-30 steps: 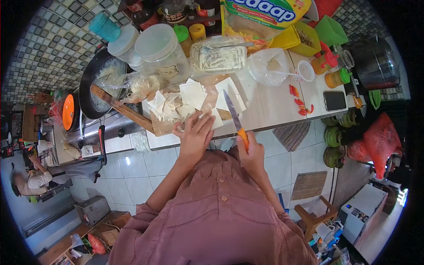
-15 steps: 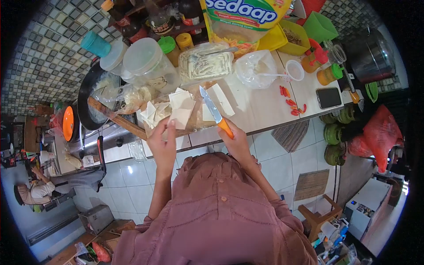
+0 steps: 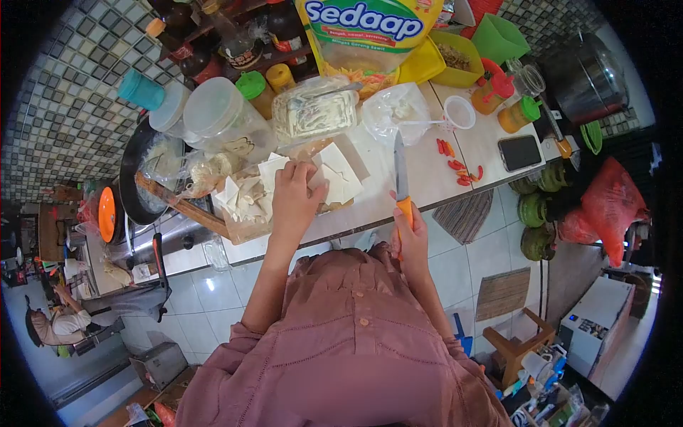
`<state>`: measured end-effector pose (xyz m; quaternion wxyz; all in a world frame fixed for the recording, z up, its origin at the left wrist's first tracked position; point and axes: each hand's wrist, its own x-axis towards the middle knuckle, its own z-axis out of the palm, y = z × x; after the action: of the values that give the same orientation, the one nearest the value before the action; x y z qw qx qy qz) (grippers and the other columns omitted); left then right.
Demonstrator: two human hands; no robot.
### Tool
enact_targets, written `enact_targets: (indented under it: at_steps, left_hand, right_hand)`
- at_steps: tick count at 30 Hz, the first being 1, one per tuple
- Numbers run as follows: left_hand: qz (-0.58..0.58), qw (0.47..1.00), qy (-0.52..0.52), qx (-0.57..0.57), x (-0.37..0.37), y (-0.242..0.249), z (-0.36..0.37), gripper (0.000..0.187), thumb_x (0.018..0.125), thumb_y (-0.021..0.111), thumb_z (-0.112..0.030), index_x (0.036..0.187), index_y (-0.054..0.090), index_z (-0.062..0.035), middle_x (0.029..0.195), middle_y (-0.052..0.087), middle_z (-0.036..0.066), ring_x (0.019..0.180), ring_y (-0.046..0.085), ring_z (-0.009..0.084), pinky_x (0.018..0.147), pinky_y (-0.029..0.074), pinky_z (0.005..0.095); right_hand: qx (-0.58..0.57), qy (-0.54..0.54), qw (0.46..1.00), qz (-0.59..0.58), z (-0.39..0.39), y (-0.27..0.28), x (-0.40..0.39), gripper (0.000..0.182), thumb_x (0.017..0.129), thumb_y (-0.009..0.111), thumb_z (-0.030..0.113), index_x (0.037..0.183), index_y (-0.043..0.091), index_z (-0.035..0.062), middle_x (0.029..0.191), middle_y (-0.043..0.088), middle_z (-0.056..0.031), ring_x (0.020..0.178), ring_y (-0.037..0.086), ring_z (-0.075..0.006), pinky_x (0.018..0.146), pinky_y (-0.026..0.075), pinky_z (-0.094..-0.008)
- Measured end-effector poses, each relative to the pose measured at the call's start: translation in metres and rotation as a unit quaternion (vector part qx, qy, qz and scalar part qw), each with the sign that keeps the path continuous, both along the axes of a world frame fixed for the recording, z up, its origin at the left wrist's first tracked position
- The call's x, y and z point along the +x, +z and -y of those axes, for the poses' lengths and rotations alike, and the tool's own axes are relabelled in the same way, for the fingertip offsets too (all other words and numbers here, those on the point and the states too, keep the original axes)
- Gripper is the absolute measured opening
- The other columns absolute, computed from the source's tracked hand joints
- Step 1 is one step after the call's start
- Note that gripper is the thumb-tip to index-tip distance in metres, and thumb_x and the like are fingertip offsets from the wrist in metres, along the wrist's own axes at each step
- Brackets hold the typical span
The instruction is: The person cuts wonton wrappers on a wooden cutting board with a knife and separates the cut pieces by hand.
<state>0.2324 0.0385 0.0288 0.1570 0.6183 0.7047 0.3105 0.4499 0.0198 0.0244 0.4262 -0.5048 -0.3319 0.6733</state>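
Observation:
My right hand [image 3: 413, 231] grips the orange handle of a kitchen knife [image 3: 402, 174], whose blade points up and away, off to the right of the cutting board [image 3: 249, 229]. On the board lie thin off-white sheets [image 3: 340, 171] that look like dough wrappers, some square, beside a pile of smaller cut pieces [image 3: 245, 199]. My left hand [image 3: 295, 192] rests palm down over the middle sheets, fingers bent onto them and thumb apart. What lies beneath its fingertips is hidden.
Behind the board stand a tub of white paste [image 3: 315, 117], a plastic bag [image 3: 395, 112] and a lidded container [image 3: 220, 114]. Red chillies [image 3: 459, 169] and a phone [image 3: 520, 153] lie to the right. At left are a wok [image 3: 135, 171] and a wooden stick [image 3: 181, 206].
My left hand has put down the sheet it held and shifted right onto the middle sheets. My right hand has carried the knife right, away from the board, its blade now more upright.

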Motion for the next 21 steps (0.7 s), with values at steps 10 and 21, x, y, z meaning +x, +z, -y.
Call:
enact_targets:
  at_steps: [10, 21]
  left_hand:
    - [-0.007, 0.996, -0.003, -0.089, 0.001, -0.005, 0.000, 0.045, 0.058, 0.081, -0.025, 0.090, 0.057, -0.0050, 0.084, 0.059, 0.011, 0.083, 0.049, 0.0299, 0.076, 0.041, 0.0396]
    - [0.033, 0.991, 0.049, -0.121, -0.006, 0.010, 0.011, 0.026, 0.072, 0.072, -0.020, 0.086, 0.057, -0.0036, 0.071, 0.062, 0.010, 0.071, 0.059, 0.0279, 0.071, 0.045, 0.0402]
  right_hand:
    - [-0.031, -0.007, 0.999, 0.011, 0.006, -0.013, 0.011, 0.035, 0.096, 0.047, 0.019, 0.127, 0.049, 0.0040, 0.047, 0.033, 0.0066, 0.033, 0.026, -0.0021, 0.031, 0.023, -0.0178]
    - [-0.015, -0.020, 0.999, 0.022, 0.003, -0.009, 0.015, 0.030, 0.097, 0.046, 0.017, 0.123, 0.052, 0.0028, 0.047, 0.033, 0.0066, 0.033, 0.026, -0.0019, 0.032, 0.023, -0.0182]
